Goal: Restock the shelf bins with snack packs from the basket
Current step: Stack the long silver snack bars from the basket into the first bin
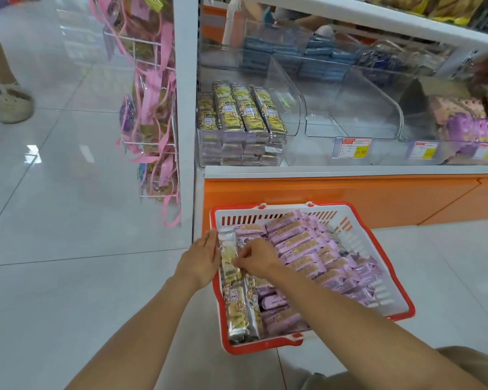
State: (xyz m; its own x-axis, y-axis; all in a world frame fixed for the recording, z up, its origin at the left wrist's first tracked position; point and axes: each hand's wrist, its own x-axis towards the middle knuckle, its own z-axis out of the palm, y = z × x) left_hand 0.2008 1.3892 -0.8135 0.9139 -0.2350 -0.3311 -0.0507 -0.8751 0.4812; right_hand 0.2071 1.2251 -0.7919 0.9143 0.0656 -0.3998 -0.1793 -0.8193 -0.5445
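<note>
Left hand [202, 257] flat, fingers straight, against left side of long packs [234, 299] at basket [279, 213] edge. Right hand [255, 257] just beside it, fingers curled, pinching top of long packs. Basket on floor below shelf, remainder filled with purple packs [307, 249]. Leftmost bin [206, 147] on shelf holds matching long packs; middle bins [350, 116] clear; right bin holds purple packs.
</note>
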